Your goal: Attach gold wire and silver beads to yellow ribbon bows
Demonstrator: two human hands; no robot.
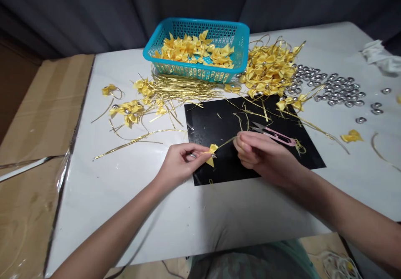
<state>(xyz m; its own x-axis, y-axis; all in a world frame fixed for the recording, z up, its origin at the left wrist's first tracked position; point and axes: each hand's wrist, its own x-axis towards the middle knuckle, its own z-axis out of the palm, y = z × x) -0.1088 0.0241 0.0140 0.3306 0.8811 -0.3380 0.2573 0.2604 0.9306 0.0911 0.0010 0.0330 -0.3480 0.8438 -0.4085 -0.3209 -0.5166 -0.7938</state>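
Between the thumb and fingers of my left hand [184, 160] is a yellow ribbon bow [213, 148] with a small silver bead at its middle. A thin gold cord [228, 141] runs from the bow to my right hand [263, 153], whose closed fingers pinch its other end. Both hands are above a black mat [219, 170]. Just beyond my right hand, pink-handled thread snips [275, 136] lie on the mat, their blades partly behind the hand. Cord scraps lie about them.
A blue basket [147, 53] of yellow bows stands at the back. Gold cords [188, 87] lie before it. A heap of cord-tied bows [269, 70] and many silver beads [341, 91] sit to the right. More bows [128, 111] lie left. Cardboard [46, 145] borders the white table [125, 204].
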